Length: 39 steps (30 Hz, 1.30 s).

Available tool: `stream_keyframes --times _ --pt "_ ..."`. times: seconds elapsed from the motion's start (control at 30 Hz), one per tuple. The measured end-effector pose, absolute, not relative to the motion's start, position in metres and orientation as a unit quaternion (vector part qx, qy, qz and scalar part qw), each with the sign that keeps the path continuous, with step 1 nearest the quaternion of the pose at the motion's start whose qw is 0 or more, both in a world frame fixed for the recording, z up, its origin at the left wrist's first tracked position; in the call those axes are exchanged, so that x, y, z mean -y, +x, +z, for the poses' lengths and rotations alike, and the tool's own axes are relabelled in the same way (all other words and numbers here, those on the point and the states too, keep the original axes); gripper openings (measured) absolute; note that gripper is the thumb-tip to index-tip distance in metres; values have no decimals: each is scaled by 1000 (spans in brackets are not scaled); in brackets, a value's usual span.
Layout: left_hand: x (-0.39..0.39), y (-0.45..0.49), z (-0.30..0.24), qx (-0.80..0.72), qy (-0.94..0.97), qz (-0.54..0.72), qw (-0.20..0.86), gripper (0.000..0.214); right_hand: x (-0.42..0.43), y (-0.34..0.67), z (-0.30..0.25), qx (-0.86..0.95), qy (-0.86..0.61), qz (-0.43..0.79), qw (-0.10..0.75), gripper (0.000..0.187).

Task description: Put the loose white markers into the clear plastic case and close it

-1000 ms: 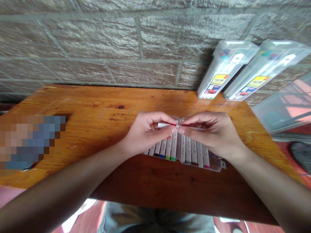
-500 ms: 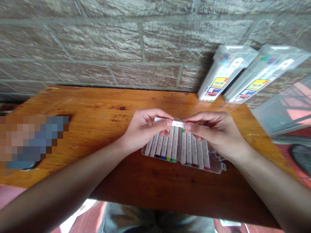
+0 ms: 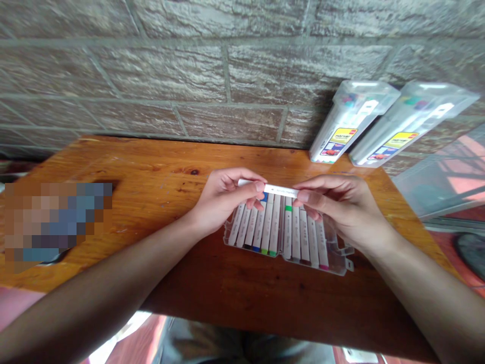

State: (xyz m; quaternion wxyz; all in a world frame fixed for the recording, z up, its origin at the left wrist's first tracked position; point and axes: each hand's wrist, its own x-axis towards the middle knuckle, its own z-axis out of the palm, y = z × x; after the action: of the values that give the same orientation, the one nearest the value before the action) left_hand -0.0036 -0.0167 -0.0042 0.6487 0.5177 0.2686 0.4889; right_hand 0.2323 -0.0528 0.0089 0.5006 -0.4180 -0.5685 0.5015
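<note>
My left hand [image 3: 222,202] and right hand [image 3: 339,205] pinch a white marker [image 3: 281,190], both closed on it, above the open case [image 3: 336,262]. I judge this two-handed handling the current step; any turn calls for matched pinches. Beyond stand two clear boxes [image 3: 350,114].

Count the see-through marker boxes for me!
3: one open box below the held marker; two closed by the wall, a left box and a right box.

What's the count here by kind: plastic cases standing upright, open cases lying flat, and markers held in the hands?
Upright cases: 2
Open case: 1
Held marker, spanning the left hand and right hand: 1
Total: 4
</note>
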Motion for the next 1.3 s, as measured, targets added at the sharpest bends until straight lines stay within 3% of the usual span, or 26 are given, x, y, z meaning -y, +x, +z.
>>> stream_keyframes --times 1.3 --pt "14 -6 1 -271 451 493 693 17 52 236 25 494 -361 605 510 20"
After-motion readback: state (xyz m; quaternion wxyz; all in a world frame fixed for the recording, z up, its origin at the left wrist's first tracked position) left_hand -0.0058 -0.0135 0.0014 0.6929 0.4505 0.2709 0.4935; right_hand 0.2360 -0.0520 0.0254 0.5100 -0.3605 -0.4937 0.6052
